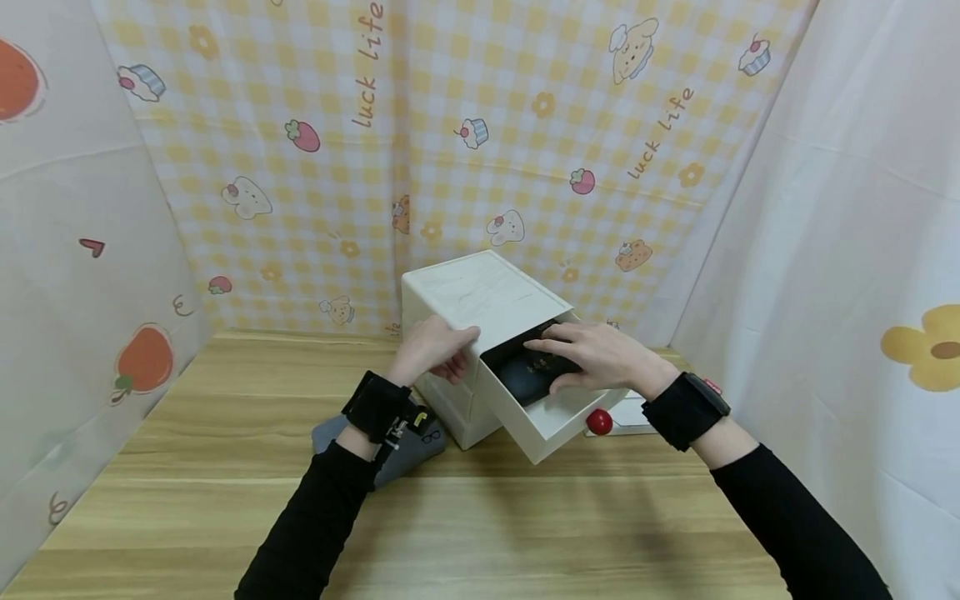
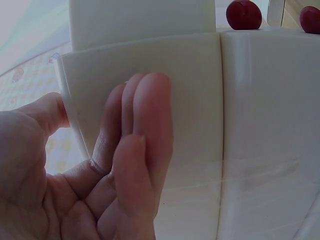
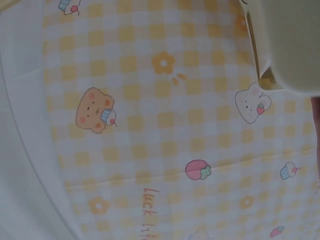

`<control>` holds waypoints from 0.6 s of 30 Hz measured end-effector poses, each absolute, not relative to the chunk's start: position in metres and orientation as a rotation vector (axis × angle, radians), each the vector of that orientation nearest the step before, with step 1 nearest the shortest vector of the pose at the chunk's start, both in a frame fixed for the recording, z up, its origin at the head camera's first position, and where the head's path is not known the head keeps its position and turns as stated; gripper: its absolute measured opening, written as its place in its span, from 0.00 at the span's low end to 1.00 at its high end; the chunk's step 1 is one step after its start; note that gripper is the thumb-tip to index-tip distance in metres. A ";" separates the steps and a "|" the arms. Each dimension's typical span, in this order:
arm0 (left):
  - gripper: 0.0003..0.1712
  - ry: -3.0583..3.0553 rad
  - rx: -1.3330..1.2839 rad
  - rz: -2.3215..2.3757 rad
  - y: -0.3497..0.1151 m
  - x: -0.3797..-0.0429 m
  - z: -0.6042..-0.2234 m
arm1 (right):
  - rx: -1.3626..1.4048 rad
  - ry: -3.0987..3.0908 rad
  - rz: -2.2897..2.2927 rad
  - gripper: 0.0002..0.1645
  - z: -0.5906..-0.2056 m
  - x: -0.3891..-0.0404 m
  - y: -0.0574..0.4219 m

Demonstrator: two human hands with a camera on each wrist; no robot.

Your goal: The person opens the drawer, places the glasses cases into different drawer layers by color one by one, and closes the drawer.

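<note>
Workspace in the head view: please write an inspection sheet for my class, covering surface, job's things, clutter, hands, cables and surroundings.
Surface: wood-grain tabletop.
Job's things: white cabinet with its drawer open; dark case inside.
Clutter: grey pouch, partly hidden by the left wrist; flat white item beyond the drawer, too hidden to identify.
Hands: left hand at the cabinet's edge; right hand curled over the dark case.
Cables: nothing seen.
Surroundings: patterned cloth behind, pale cloth at both sides.
</note>
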State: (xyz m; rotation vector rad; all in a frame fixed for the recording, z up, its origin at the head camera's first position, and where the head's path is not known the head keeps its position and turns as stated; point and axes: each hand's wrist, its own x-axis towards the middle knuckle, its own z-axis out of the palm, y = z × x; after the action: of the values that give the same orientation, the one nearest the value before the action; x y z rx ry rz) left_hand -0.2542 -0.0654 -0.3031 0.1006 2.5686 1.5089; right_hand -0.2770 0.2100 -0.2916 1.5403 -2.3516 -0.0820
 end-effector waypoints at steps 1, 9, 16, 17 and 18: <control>0.22 2.570 0.099 1.507 -0.065 -0.254 -0.303 | 1.530 -2.341 -0.080 0.39 -0.291 -0.276 0.212; 0.21 2.577 0.100 1.494 -0.064 -0.254 -0.303 | 1.527 -2.124 0.003 0.26 -0.295 -0.270 0.232; 0.21 2.567 0.093 1.503 -0.064 -0.254 -0.303 | 1.496 -1.871 -0.019 0.23 -0.301 -0.260 0.248; 0.21 2.568 0.092 1.502 -0.064 -0.254 -0.303 | 1.485 -1.858 -0.017 0.23 -0.303 -0.257 0.251; 0.21 2.567 0.094 1.502 -0.064 -0.254 -0.303 | 1.466 -1.857 -0.017 0.23 -0.304 -0.254 0.253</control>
State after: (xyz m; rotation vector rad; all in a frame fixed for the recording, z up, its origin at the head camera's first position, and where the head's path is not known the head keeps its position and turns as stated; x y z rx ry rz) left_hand -0.2537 -0.0641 -0.3025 0.0938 2.5666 1.5023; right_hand -0.2539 0.2534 -0.3041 1.4656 -1.8569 -0.0167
